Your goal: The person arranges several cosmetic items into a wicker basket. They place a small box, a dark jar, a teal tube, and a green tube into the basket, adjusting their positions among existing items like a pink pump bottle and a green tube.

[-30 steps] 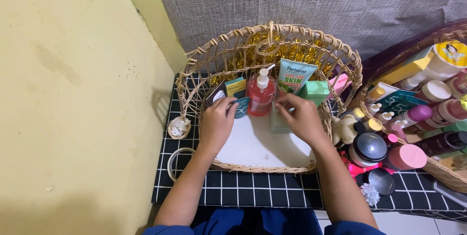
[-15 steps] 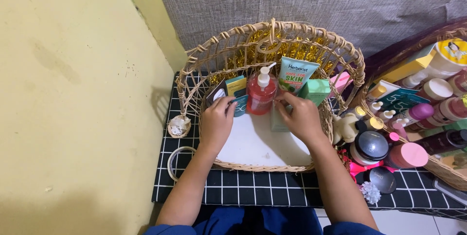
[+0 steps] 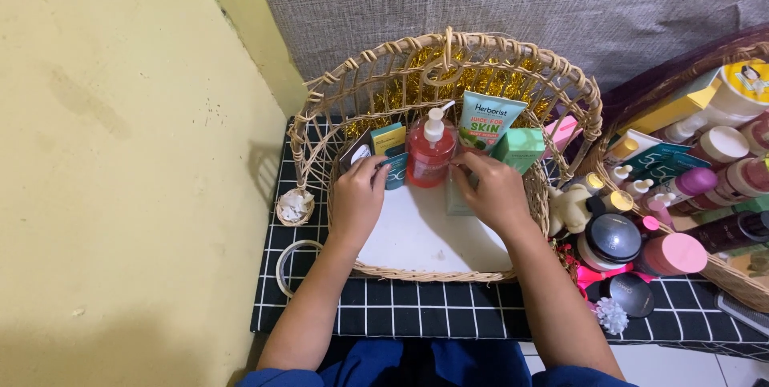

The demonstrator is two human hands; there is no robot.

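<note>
Round woven wicker basket (image 3: 320, 114) w/ white floor sits on a black-and-white grid cloth (image 3: 448, 315); second basket of jars to the right. Inside, at the back wall: red pump bottle (image 3: 429, 159), upright, long axis vertical, btwn both hands. Right hand (image 3: 497, 191) is nearer, fingertips at its right side, curled narrow, not clasping it. Left hand (image 3: 358, 199) pinches a small teal box (image 3: 395, 171) just left of the bottle.
</note>
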